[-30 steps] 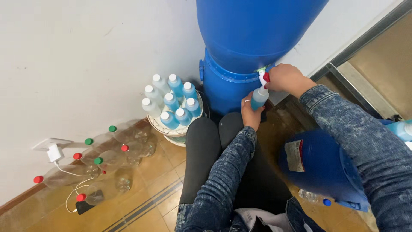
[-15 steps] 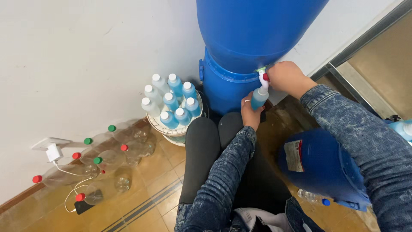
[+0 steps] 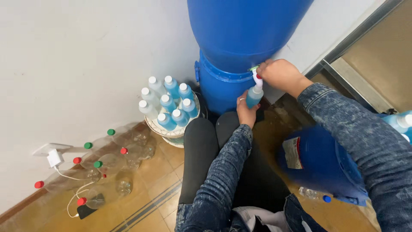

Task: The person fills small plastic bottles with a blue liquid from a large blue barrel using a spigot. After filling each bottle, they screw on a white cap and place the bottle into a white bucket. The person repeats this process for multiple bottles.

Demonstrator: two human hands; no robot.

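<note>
A small bottle (image 3: 254, 96) of blue liquid sits in your left hand (image 3: 246, 111), fingers wrapped around it, just under the white tap (image 3: 257, 78) of a big blue drum (image 3: 240, 43). Your right hand (image 3: 281, 74) grips that tap, fingers curled closed. Farther left, filled bottles (image 3: 168, 105) stand in a basket (image 3: 171, 131).

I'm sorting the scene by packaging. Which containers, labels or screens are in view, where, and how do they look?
Label: pale rectangle on the blue drum lying at right.
Small bottle: blue liquid, in the left hand under the tap.
Filled bottles: white caps, in a round basket by the wall.
Empty clear bottles: red and green caps, on the floor.
</note>
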